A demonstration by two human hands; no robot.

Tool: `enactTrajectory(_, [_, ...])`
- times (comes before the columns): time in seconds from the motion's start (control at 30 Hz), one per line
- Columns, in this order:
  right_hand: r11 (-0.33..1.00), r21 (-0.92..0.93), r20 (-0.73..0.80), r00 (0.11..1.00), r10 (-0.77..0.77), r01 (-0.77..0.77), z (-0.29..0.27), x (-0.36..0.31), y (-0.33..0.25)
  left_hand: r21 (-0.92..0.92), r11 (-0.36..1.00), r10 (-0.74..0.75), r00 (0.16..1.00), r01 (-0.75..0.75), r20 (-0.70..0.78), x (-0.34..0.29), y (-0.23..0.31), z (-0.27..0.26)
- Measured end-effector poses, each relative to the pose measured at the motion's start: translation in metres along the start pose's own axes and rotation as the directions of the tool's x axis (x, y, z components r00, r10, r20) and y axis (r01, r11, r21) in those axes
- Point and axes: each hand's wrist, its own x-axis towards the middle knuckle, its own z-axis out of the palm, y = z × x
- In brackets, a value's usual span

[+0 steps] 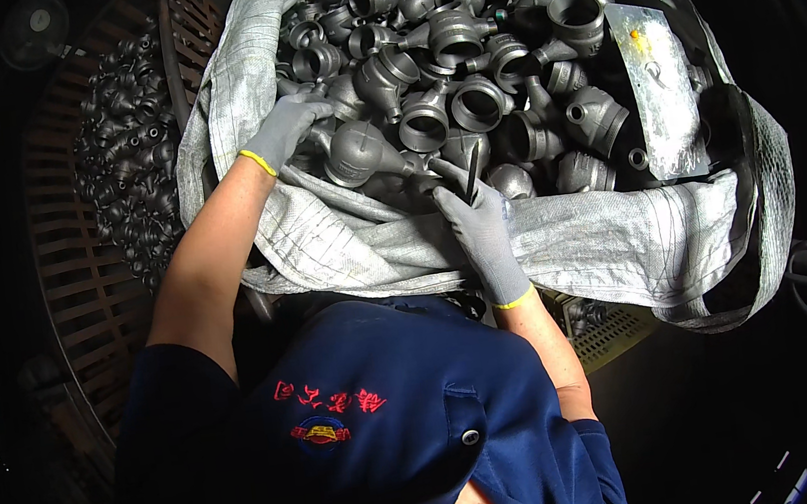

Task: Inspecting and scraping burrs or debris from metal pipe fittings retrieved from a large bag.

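My left hand, in a grey glove with a yellow cuff, reaches over the left rim of a large white woven bulk bag. Its fingers are stretched out against the dark grey metal pipe fittings there; no fitting shows in its grasp. My right hand, gloved alike, is at the bag's near edge. It is closed around a slim dark rod-like tool that points up and away; its exact kind is unclear. A rounded fitting with a narrow neck lies between my hands. Fingertips of the right hand are partly hidden.
Fittings with wide round mouths fill the bag. A pale flat plate leans on them at the right. A slatted metal crate holding smaller fittings stands left. A yellowish perforated basket sits below the bag's near side.
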Motion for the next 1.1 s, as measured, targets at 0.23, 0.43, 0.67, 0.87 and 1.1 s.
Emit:
enactTrajectory(0.23, [0.998,0.064,-0.003,1.000,-0.002,0.002,-0.004,0.008,0.015,0.859,0.425,-0.133,0.919,-0.284,0.370,-0.024,0.014,0.004])
enactTrajectory(0.43, [0.994,0.099,-0.016,0.999,0.038,-0.036,-0.008,0.003,0.019,0.926,0.142,0.084,0.936,-0.350,0.341,-0.037,0.014,0.010])
enactTrajectory(0.67, [0.973,-0.063,-0.081,0.971,-0.226,0.221,-0.009,0.010,0.027,0.724,0.289,0.482,0.749,-0.626,0.455,-0.076,0.085,0.039])
enactTrajectory(0.87, [0.942,0.289,-0.025,0.985,-0.170,0.170,-0.017,0.005,0.016,0.414,0.776,0.361,0.873,-0.477,0.328,-0.110,0.140,0.044])
enactTrajectory(1.1, [0.941,0.310,0.000,0.989,-0.145,0.138,-0.027,-0.001,0.003,0.191,0.904,0.322,0.904,-0.381,0.281,-0.118,0.148,0.053])
